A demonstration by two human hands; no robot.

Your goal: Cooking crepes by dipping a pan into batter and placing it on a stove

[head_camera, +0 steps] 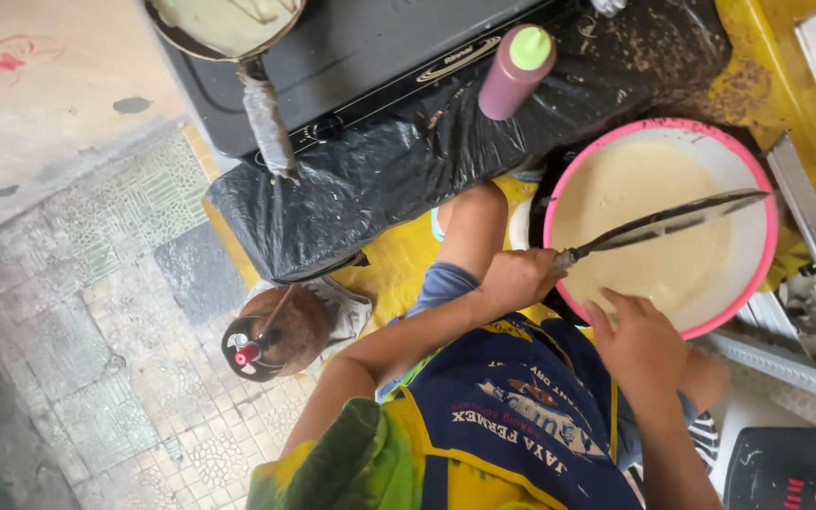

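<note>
Left hand clenched on handle of long dark metal spatula; blade's long axis runs away from fingers, up-right across pink-rimmed white bowl of pale batter. Right hand nearer, fingers resting loosely on bowl's near rim.

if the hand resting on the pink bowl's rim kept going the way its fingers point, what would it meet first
Most likely the pale batter inside the pink-rimmed bowl: the right hand sits at the near rim, fingers pointing inward. The ladle handle crosses just beyond, probably above.
</note>
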